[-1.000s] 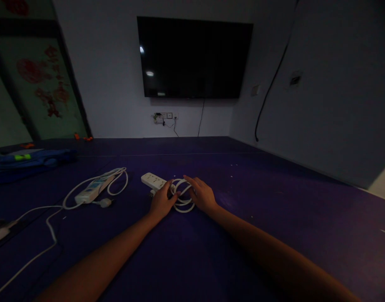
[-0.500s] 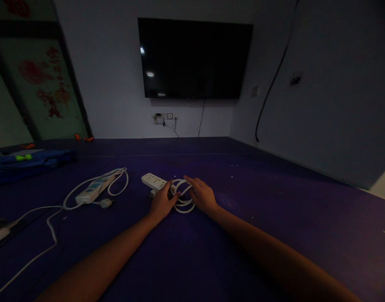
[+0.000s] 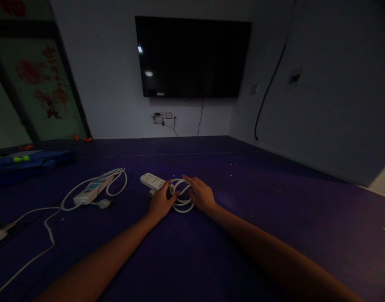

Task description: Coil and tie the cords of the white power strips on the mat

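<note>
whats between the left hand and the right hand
In the head view, the looped white cable lies between the left hand and the right hand, partly covered by both.

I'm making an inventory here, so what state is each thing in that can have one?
White cord: coiled in loose loops
Left hand: on the white cord, firmness unclear
Right hand: on the white cord, firmness unclear
Middle power strip: lying sockets up, visible ones empty
Left power strip: lying with cord looped over it
Left plug: lying unplugged
Television: screen dark
Black wall cable: hanging
</note>
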Tool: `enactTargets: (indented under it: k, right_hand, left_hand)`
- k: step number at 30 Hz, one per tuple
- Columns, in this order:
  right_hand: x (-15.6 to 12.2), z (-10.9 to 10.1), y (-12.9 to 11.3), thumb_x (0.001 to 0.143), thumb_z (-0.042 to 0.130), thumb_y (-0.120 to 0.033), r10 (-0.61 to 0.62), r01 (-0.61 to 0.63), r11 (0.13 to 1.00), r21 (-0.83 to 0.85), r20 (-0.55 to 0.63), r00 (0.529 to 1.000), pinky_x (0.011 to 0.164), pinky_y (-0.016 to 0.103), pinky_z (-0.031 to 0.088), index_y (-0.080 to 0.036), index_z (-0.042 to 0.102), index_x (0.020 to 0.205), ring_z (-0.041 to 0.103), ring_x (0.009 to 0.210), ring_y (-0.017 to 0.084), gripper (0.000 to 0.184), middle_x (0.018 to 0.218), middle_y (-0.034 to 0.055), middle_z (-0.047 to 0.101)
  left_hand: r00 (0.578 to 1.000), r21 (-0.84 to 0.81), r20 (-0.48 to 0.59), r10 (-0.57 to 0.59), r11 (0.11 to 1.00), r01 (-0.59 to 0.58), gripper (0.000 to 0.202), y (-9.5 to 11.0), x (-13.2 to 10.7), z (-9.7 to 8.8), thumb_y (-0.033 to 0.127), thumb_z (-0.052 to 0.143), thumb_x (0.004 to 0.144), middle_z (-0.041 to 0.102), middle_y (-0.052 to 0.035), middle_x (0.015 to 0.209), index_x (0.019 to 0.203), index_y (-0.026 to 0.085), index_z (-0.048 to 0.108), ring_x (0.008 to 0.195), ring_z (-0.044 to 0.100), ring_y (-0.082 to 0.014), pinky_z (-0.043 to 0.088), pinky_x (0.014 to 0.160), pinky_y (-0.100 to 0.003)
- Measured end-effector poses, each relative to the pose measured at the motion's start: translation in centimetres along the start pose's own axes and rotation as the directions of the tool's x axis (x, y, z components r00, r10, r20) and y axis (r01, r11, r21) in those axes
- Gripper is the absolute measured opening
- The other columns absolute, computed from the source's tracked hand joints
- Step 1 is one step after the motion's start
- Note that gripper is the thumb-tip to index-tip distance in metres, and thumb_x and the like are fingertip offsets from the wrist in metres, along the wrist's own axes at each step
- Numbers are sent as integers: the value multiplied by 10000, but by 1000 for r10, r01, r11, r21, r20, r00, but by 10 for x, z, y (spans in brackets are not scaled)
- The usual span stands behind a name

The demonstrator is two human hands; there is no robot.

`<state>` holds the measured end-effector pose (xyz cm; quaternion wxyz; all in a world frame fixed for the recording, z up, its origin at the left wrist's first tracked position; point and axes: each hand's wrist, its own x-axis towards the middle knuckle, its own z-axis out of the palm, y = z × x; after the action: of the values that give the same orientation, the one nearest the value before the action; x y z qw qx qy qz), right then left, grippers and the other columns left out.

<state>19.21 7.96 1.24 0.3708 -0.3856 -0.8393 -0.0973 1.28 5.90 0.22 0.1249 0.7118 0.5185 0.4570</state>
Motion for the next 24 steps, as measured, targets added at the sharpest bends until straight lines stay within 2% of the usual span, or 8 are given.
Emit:
enactTargets:
  k: [16,24]
  right_hand:
    - [0,1,1,827,386,-135,15,-14,1000,-28,14,1000,751,272,434,-231,385,1292,516,841,164,475,910,47,552]
    - [0,-1,0,830,381,-144,26,-26,999,-20,11,1000,744,277,438,-244,369,1306,517,854,168,487,925,54,555]
  left_hand:
    - [1000,23,-1,-4,1000,4,494,2,0,-1,388,548,767,651,-73,984,1205,184,448,889,614,-211,469,784,-331]
    - [1000,-16,5,20,1000,-20,469,2,0,0,369,554,767,644,-73,1005,1189,190,455,904,611,-205,466,790,-328]
